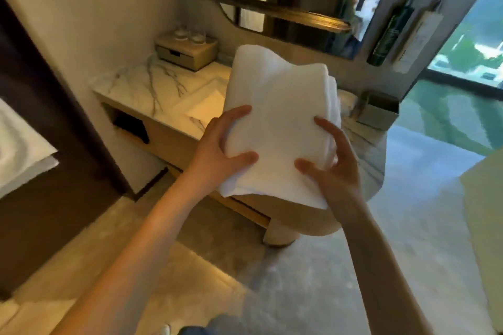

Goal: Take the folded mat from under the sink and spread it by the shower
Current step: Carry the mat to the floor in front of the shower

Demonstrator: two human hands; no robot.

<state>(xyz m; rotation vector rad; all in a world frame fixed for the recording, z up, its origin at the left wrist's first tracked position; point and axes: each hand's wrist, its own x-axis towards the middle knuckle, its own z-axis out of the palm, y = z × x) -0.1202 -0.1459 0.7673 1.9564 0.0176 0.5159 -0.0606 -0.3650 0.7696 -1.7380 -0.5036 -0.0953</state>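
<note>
A white folded mat (280, 117) is held up in the air in front of the marble vanity (152, 87). My left hand (223, 144) grips its left edge, thumb on top and fingers curled under. My right hand (332, 168) holds the right edge where the stacked folds show, fingers spread along the layers. The mat stays folded in a thick rectangle, tilted away from me. It hides most of the sink basin (206, 106) behind it.
A beige box (187, 51) with glasses on top sits at the vanity's back left. A mirror (285, 3) hangs above. A dark door frame (54, 122) stands left. Bottles (392, 32) hang on the right wall panel. Grey floor (340, 266) stretches right toward a window.
</note>
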